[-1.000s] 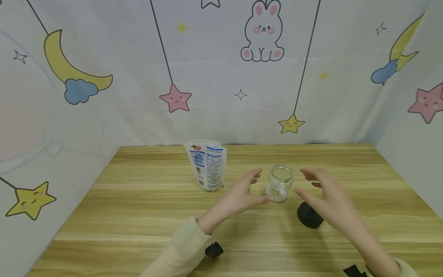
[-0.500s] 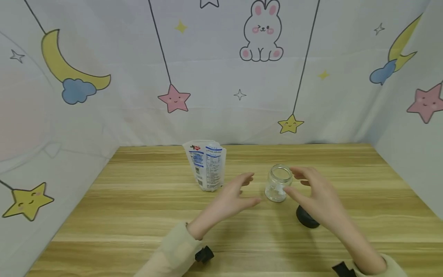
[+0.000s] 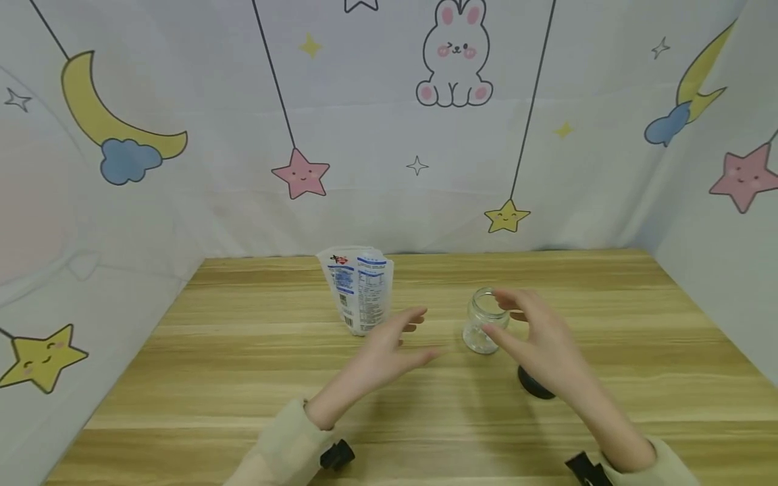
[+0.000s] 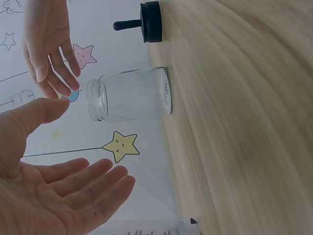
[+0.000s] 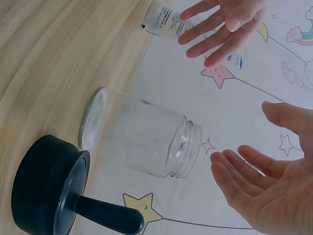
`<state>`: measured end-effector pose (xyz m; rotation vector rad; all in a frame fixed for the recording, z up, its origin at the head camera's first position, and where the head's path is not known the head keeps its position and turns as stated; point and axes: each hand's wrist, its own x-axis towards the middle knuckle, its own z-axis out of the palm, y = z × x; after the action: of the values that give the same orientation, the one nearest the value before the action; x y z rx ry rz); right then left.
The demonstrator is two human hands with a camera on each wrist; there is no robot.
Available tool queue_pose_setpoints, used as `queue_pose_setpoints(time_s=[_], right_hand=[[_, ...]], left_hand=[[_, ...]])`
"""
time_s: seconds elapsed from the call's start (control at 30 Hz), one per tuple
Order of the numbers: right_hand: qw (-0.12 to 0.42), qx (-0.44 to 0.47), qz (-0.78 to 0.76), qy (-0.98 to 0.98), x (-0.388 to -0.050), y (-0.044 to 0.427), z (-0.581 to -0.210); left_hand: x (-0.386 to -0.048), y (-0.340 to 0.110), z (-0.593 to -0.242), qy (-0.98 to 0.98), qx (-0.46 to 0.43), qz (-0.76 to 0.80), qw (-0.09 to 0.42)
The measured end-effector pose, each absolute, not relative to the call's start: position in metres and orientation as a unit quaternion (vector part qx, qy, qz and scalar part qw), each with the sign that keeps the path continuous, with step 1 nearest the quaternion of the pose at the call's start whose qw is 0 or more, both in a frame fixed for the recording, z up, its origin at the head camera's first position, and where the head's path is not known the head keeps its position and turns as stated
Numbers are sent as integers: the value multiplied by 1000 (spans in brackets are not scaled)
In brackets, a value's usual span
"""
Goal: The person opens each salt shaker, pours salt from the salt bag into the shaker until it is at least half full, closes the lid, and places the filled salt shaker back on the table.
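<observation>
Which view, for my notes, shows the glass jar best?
Right wrist view: the glass jar appears largest, from base to threaded neck. The left wrist shows it whole but smaller; in the head view, the right hand covers part of it.

Head view above, wrist views beside jar [image 4: 134, 96]

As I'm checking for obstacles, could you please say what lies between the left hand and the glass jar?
In the head view, only bare wooden tabletop shows between the left hand and glass jar.

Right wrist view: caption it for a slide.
Empty right grip near an open glass jar, empty left grip opposite, a black handled piece on the wooden table.
</observation>
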<state>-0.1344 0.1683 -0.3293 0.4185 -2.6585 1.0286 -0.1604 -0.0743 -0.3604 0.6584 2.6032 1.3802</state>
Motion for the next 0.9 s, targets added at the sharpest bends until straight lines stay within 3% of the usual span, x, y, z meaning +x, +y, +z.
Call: queue_pose_setpoints(time_s=[0.9], right_hand=[[92, 146, 394, -903, -144, 145, -336]], left_hand=[[-158, -112, -365, 884, 156, 440, 21]])
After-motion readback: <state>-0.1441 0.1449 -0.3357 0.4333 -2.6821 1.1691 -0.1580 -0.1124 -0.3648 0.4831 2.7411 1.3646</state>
